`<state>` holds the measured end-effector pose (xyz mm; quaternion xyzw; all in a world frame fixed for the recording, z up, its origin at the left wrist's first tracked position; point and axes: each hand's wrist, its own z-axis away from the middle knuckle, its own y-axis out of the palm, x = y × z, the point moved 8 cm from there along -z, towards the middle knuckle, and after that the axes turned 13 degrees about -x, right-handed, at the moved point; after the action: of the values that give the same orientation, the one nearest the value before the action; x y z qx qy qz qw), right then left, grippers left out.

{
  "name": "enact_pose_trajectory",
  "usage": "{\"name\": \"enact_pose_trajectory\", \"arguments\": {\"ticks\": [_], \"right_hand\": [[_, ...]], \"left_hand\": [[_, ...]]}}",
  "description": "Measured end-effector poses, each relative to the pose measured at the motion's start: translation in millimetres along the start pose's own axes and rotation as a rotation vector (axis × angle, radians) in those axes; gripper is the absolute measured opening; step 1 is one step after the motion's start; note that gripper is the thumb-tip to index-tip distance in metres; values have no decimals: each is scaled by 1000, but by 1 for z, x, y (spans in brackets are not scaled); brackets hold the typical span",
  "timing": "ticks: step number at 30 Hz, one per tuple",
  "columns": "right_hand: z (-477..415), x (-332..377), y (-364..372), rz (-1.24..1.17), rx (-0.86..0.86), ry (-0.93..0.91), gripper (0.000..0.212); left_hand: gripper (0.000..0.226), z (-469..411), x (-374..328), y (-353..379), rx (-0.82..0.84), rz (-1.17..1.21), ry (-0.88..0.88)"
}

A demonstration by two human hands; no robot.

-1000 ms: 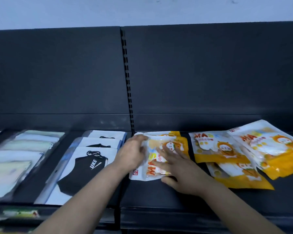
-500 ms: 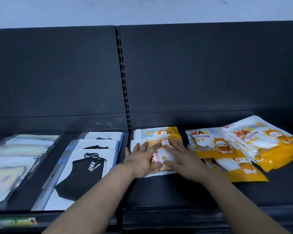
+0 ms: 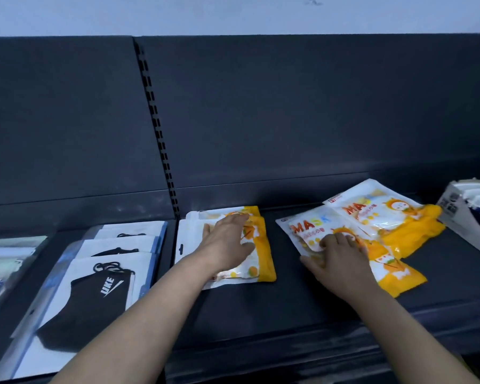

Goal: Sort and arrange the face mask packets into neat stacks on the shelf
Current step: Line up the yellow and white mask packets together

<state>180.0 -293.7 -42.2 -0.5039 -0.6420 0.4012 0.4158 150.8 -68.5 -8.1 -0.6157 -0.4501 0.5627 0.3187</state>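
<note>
A small stack of white-and-orange mask packets (image 3: 265, 261) lies on the dark shelf (image 3: 261, 309) just right of the slotted upright. My left hand (image 3: 227, 242) rests flat on top of that stack, fingers straight. To the right, a loose overlapping pile of the same orange packets (image 3: 394, 223) spreads toward the back. My right hand (image 3: 337, 256) lies on the nearest packet of that pile, marked MASK (image 3: 305, 228), with fingers bent over its lower part; whether they grip it is unclear.
Left of the upright lie white packets with black masks (image 3: 103, 281), overlapped front to back, and pale green packets (image 3: 9, 250) at the far left. A white carton of packets (image 3: 466, 217) stands tilted at the right edge. The shelf's back panel (image 3: 288, 120) rises behind.
My right hand left the left stack and moved right onto the loose orange pile. My left hand stayed on the left stack, shifting further onto it. The view panned right, revealing the white carton.
</note>
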Motion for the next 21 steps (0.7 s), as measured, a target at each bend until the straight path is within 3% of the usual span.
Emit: {"name": "enact_pose_trajectory", "arguments": {"ticks": [5, 10, 17, 21], "right_hand": [[-5, -20, -3, 88, 19, 20, 86], [-5, -24, 7, 138, 23, -37, 70], [-1, -37, 20, -119, 32, -27, 76], [4, -35, 22, -186, 72, -139, 109]], "left_hand": [[53, -10, -45, 13, -49, 35, 86], [48, -23, -92, 30, -35, 46, 194], [34, -60, -110, 69, 44, 148, -34], [49, -82, -112, 69, -51, 237, -183]]}}
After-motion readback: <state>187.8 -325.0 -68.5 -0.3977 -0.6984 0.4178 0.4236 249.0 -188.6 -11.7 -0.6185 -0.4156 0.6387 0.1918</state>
